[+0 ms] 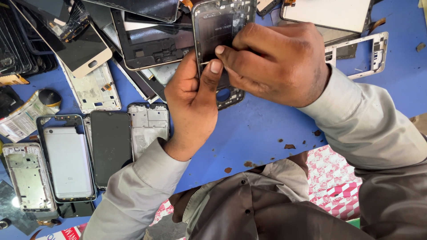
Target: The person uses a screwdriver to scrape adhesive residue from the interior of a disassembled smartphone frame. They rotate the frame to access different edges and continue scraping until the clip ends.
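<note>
While both hands are closed on it, a dark phone frame [216,33] is held above the blue table [267,129], near the top centre of the view. Its long axis is run roughly upright in the picture, tilted slightly, with the far end pointed away from the person and the near end, bearing a round opening, pointed toward the wrists.

Right hand [278,62]: fingers curled together and clamped over the frame's right edge; a thin tool may be pinched there, but this cannot be told for certain.

Left hand [193,104]: gripped on the frame's lower left, thumb pressed flat on its face, fingers wrapped behind.

Laid in a row at lower left, four items are counted: one bare metal chassis [27,178], one silver-backed phone [67,160], one black-screened phone [110,146], one open inner frame [148,126].

One white empty bezel [364,53] is set at upper right. A heap of overlapping screens [147,40], too tangled to count, is piled at upper left.
</note>
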